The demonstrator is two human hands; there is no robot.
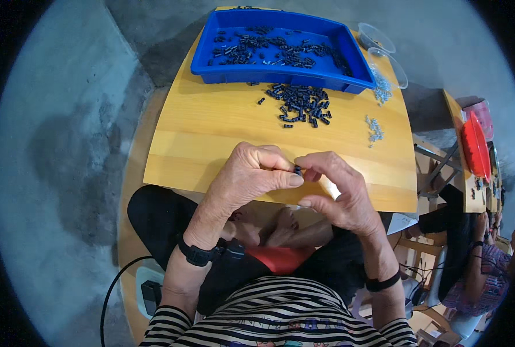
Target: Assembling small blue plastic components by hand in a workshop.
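Here the left hand and the right hand meet over the near edge of the bench, fingertips pressed together around one small black part. The left grip is narrow, thumb and forefinger pinched on the part from the left; the right grip closes on it from the other side, its thumb tucked under (most of the part is hidden by the fingers, so its shape cannot be told). Both wrists wear dark bands. Farther out on the bench lies a loose pile of black parts, just in front of a blue tray that holds more of the same scattered over its floor. A few stray pieces sit apart from the pile toward the left. To the right of the pile is a small cluster of pale metal bits, and another such heap lies near two clear cups at the far right corner, beside the tray. Below the hands, the person's striped sleeves and crossed legs show, with bare feet under the bench edge. At the far right another person sits at a second bench carrying a red tray.
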